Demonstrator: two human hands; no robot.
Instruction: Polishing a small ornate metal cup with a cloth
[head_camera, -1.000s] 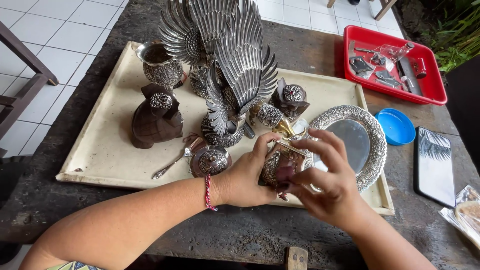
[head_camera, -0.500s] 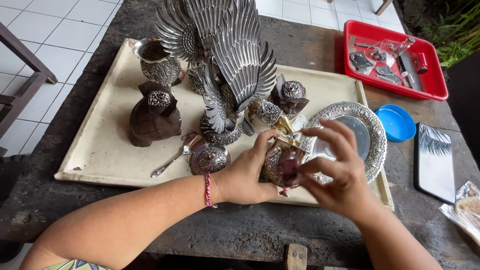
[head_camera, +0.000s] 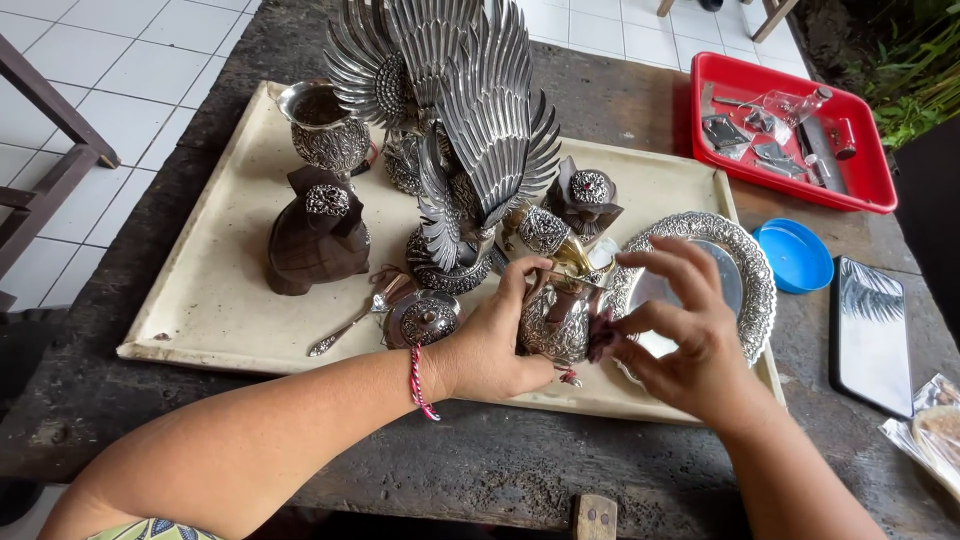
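We note the silver pot (head_camera: 556, 318) upright, just left of the round silver tray (head_camera: 745, 262): left hand (head_camera: 492, 338) cups it, right hand (head_camera: 678, 335) pinches a dark cloth (head_camera: 601, 333) against its side.

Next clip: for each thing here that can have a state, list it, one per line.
Left hand: wrapped around the silver pot.
Right hand: fingers pinching a dark tassel beside the pot.
Silver pot: upright on the tray, held.
Small lid: lying on the tray, off any pot.
Spoon: lying flat.
Goblet: upright.
Winged statue: standing.
Blue lid: lying on the table.
Red tray: holds small tools.
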